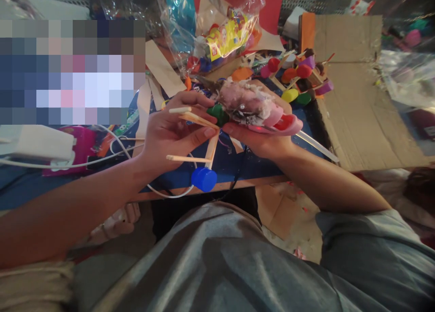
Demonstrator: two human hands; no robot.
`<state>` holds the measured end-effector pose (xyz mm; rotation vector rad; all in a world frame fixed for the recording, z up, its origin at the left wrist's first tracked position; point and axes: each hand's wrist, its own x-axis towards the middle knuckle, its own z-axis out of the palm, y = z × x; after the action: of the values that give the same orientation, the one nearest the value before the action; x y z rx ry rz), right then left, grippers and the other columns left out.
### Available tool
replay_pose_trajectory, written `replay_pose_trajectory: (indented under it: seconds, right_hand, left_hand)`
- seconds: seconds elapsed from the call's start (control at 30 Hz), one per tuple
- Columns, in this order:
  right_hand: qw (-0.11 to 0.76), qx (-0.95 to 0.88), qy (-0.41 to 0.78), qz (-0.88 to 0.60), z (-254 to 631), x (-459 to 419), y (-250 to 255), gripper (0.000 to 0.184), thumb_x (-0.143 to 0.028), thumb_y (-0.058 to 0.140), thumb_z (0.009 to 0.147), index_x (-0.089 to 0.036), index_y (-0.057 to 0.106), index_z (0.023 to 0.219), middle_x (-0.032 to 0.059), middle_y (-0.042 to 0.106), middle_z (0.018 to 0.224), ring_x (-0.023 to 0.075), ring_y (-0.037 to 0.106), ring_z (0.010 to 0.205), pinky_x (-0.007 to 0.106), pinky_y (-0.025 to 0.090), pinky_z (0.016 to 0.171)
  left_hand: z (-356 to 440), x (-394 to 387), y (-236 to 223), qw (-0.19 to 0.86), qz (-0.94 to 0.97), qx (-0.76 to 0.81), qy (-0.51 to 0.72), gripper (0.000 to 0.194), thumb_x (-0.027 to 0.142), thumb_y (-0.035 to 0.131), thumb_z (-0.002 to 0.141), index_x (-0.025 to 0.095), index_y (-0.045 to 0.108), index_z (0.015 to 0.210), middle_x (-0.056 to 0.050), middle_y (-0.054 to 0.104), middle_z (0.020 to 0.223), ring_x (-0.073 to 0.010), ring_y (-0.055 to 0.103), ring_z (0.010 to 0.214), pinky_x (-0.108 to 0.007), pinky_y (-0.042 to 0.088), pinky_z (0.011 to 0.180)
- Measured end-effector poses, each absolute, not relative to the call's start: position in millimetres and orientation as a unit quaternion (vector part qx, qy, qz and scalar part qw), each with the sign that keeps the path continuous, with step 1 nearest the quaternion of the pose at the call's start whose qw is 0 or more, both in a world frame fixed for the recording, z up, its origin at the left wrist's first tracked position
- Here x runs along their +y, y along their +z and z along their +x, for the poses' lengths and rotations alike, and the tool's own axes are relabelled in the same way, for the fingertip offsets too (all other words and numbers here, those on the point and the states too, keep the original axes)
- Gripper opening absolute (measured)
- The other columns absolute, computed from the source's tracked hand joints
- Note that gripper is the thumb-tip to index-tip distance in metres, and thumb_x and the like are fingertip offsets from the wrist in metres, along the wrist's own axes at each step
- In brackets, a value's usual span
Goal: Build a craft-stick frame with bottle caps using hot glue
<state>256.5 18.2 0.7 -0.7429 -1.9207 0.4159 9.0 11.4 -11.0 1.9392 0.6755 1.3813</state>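
Observation:
My left hand (175,133) pinches a small frame of wooden sticks (213,144) between thumb and fingers. A blue bottle cap (204,179) sits at the frame's lower end and a green bottle cap (217,115) at its upper end, by my fingertips. Closed round a pink hot glue gun (246,101) is my right hand (260,139), its thumb close to the green cap. Dried glue strands and grime coat the gun, and its dark nozzle points left above the green cap. A clear glue stick (317,146) shows beyond my right wrist.
Stick pieces with colourful bottle caps (302,74) lie behind my right hand. Cardboard (356,99) is at the right, clear plastic bags (234,28) at the back. A white adapter (47,144) with a cable lies left on the blue table (251,176). The far left is pixelated.

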Motion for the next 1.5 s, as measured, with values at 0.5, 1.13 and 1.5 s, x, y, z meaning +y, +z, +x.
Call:
replay_pose_trajectory:
  seconds: [0.5, 1.13, 1.5]
  right_hand:
    - [0.514, -0.775, 0.234, -0.285, 248, 9, 6, 0.029, -0.058, 0.093, 0.082, -0.045, 0.072, 0.097, -0.0031, 0.085, 0.104, 0.0312, 0.079, 0.126, 0.058, 0.069, 0.109]
    - [0.537, -0.746, 0.270, -0.288, 242, 9, 1, 0.037, -0.059, 0.096, 0.078, -0.038, 0.066, 0.086, 0.0035, 0.080, 0.102, 0.0320, 0.077, 0.113, 0.052, 0.072, 0.096]
    - [0.470, -0.726, 0.343, -0.366, 247, 6, 5, 0.040, -0.064, 0.099, 0.079, -0.032, 0.083, 0.097, 0.0035, 0.085, 0.110, 0.0312, 0.082, 0.113, 0.052, 0.069, 0.113]
  left_hand:
    - [8, 6, 6, 0.300, 0.779, 0.276, 0.477, 0.031, 0.064, 0.091, 0.092, 0.033, 0.087, 0.091, -0.005, 0.087, 0.110, -0.0277, 0.083, 0.111, -0.051, 0.073, 0.097]
    - [12, 2, -7, 0.281, 0.781, 0.338, 0.444, 0.036, 0.064, 0.085, 0.097, 0.029, 0.087, 0.095, -0.008, 0.085, 0.105, -0.0287, 0.082, 0.108, -0.049, 0.069, 0.099]
    - [23, 4, -19, 0.347, 0.729, 0.262, 0.529, 0.028, 0.055, 0.091, 0.096, 0.028, 0.090, 0.103, -0.008, 0.083, 0.121, -0.0214, 0.081, 0.101, -0.034, 0.070, 0.080]
